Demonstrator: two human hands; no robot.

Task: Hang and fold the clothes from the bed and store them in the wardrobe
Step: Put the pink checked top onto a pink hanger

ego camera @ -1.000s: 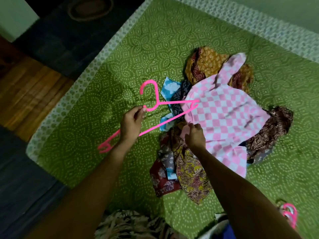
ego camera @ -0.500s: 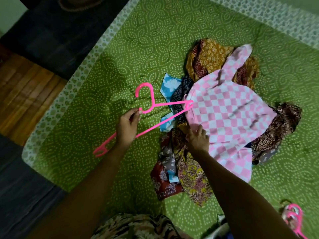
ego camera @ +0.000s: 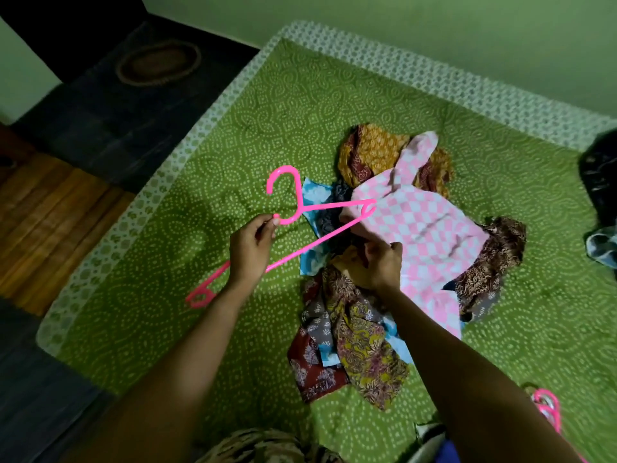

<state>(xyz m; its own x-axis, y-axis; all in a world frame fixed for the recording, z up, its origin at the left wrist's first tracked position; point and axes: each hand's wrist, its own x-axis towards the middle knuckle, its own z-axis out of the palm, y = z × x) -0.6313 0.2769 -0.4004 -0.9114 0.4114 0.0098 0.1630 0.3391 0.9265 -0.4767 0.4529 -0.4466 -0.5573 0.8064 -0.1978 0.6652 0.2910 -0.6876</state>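
Under the pink checked shirt (ego camera: 434, 235) spreads your green dotted bedspread (ego camera: 233, 145), running out on every side of it. Around and beneath the shirt lies the heap of patterned clothes (ego camera: 360, 345): an orange-brown piece (ego camera: 374, 148) pokes out past its far edge, a dark brown one (ego camera: 494, 255) sits at its right edge, a light blue one (ego camera: 315, 192) shows at its left, and the maroon, grey and yellow prints trail from its near-left corner toward you. Well to the right of the shirt, at the frame's edge, a dark garment (ego camera: 601, 182) is only partly in view. Left of the shirt you hold the pink hanger (ego camera: 320, 239) above the bedspread, its hook pointing away from you and one shoulder tip overlapping the shirt's left edge. Your left hand (ego camera: 250, 248) pinches the hanger just below the hook, thumb and fingers closed on the plastic. Your right hand (ego camera: 380, 262) is at the shirt's near-left edge, fingers curled and gripping its fabric. Near and to the right of the shirt, more pink hangers (ego camera: 547, 406) lie on the bedspread.
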